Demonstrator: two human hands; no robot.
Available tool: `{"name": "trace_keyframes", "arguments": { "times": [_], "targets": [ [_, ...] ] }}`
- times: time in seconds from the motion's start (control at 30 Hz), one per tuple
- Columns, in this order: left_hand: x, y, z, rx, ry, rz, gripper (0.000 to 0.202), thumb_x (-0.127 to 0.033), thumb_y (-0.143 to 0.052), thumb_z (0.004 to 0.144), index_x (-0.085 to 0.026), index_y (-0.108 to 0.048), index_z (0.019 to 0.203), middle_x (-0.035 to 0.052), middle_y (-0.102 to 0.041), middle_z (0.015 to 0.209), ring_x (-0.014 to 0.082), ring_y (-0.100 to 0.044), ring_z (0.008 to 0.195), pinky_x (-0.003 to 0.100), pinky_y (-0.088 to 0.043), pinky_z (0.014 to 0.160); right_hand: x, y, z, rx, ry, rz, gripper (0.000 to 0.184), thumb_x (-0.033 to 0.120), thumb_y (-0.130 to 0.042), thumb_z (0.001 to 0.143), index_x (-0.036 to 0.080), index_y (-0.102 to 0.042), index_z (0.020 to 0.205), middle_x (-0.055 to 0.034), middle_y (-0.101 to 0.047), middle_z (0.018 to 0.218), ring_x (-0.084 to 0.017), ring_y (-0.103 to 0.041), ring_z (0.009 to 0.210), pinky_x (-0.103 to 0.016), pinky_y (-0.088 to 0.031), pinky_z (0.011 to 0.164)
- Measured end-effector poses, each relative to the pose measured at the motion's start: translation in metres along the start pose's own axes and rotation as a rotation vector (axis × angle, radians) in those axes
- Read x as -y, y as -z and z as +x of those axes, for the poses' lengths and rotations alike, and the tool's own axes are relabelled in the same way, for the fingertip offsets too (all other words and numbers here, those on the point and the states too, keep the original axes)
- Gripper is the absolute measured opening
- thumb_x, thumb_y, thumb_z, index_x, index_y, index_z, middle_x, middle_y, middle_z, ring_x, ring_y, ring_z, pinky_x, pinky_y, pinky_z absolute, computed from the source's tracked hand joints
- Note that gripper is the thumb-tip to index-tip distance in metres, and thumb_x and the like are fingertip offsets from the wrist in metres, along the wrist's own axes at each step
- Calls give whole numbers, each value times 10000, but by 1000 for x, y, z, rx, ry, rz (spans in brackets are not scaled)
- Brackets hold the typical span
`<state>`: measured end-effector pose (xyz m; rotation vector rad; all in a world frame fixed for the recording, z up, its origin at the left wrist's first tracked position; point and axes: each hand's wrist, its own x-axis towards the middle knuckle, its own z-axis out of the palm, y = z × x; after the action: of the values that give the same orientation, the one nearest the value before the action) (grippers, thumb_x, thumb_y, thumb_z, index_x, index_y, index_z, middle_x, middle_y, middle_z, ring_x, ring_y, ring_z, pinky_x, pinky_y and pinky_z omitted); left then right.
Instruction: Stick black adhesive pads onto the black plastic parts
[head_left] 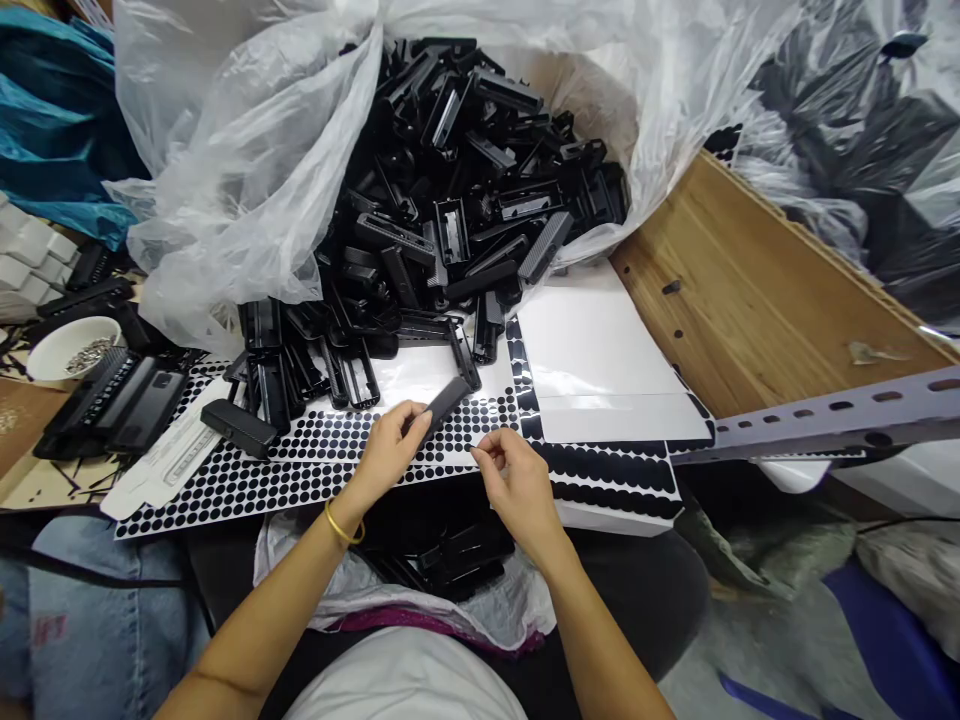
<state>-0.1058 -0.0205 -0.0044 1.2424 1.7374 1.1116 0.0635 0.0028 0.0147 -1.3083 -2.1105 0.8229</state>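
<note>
My left hand (pixel 394 440) is closed around a long black plastic part (pixel 445 402), its thumb on top. Just to the right, my right hand (pixel 514 480) has thumb and forefinger pinched together over a white sheet of round black stickers (pixel 330 440). Whatever is between those fingertips is too small to make out. Behind both hands a large heap of similar black plastic parts (pixel 450 220) spills out of a clear plastic bag (pixel 262 150) onto the sheet. One more black part (pixel 238 428) lies at the heap's left, on a white printed card (pixel 176 445).
White backing sheets (pixel 600 350) lie at the right beside a wooden panel (pixel 720 290) and a perforated metal rail (pixel 825 415). At left are a white bowl of small metal pieces (pixel 75 350) and black parts (pixel 124 400). A lined bag with black parts (pixel 450 560) sits in my lap.
</note>
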Motion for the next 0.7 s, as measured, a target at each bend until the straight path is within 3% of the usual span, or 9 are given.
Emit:
{"name": "trace_keyframes", "arguments": {
  "times": [0.1,0.2,0.47,0.7],
  "targets": [
    [-2,-16,-28,118,240,-594,263,-440,-498,827,-194,-488,735,-34,-543,681,107,-505,635,250,-424,676,6,-2,-5,69,-138,390,148,270,-468,840,206,-475,707,19,-535,638,-119,-501,564,-243,-410,545],
    [-7,-27,-42,173,385,-882,275,-447,-592,773,-187,-504,764,-37,-555,718,90,-517,662,229,-439,688,7,-7,-6,98,-216,566,146,291,-471,830,207,-462,710,26,-521,617,-122,-534,568,-238,-427,529],
    [-13,-34,-49,138,460,-925,292,-447,-628,745,-186,-501,778,-56,-485,669,69,-446,613,183,-387,600,9,-9,-11,38,-192,383,145,274,-471,821,214,-450,691,34,-518,606,-121,-541,537,-240,-431,527],
    [-14,-39,-52,65,366,-775,299,-482,-574,775,-198,-481,770,-55,-446,685,83,-405,621,201,-363,606,8,-9,-8,38,-93,218,134,232,-443,816,220,-421,684,33,-513,587,-120,-517,512,-234,-406,518]
  ]
}}
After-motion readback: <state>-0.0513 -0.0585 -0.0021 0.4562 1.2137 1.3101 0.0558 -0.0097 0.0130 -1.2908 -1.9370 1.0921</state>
